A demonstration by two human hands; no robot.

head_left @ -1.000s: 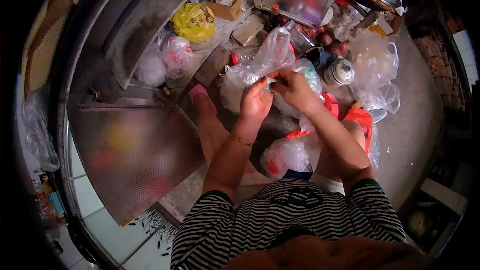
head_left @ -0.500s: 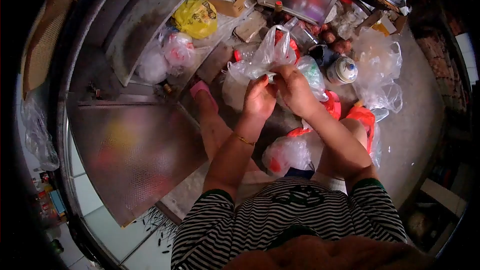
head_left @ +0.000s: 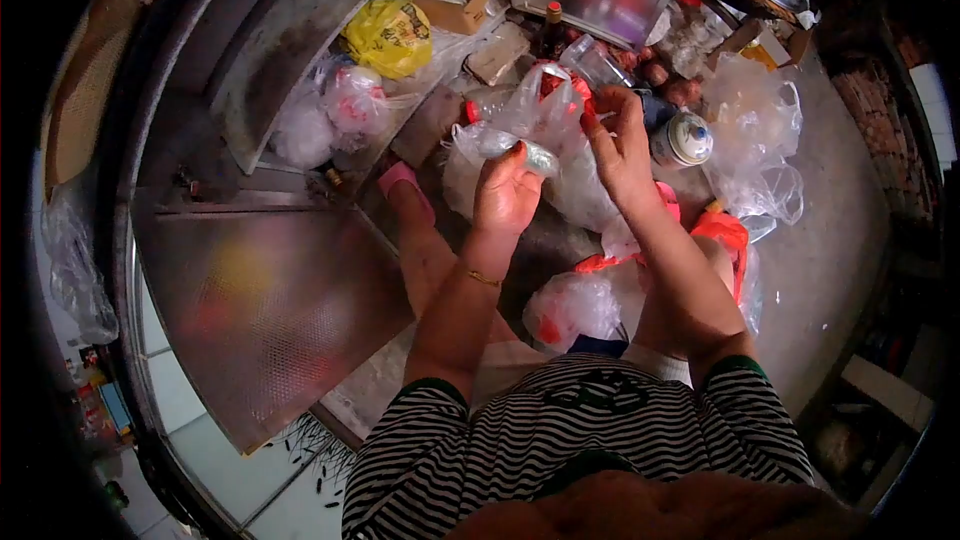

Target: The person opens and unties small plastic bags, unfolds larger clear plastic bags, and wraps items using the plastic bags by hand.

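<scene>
My left hand [head_left: 508, 192] is closed with the thumb raised, on a crumpled piece of clear plastic bag [head_left: 538, 157] that shows beyond its fingertips. To its right, my right hand [head_left: 622, 148] is raised with thumb and forefinger bent towards each other. Whatever lies between those fingertips is too small to make out. Under and between the hands spread whitish see-through plastic bags [head_left: 583, 185]. Something red shows through a bag [head_left: 552, 90] just beyond the hands.
A blue-and-white lidded can [head_left: 688, 139] stands right of my right hand, beside crumpled clear bags [head_left: 755, 130]. A yellow bag [head_left: 390, 37] lies on the ledge at upper left. An open cabinet door [head_left: 280, 310] is at left. A dark bottle [head_left: 553, 30] stands beyond the bags.
My hands were together over the bag and are now apart. The right hand has moved up and to the right; the left stays near its place with the plastic.
</scene>
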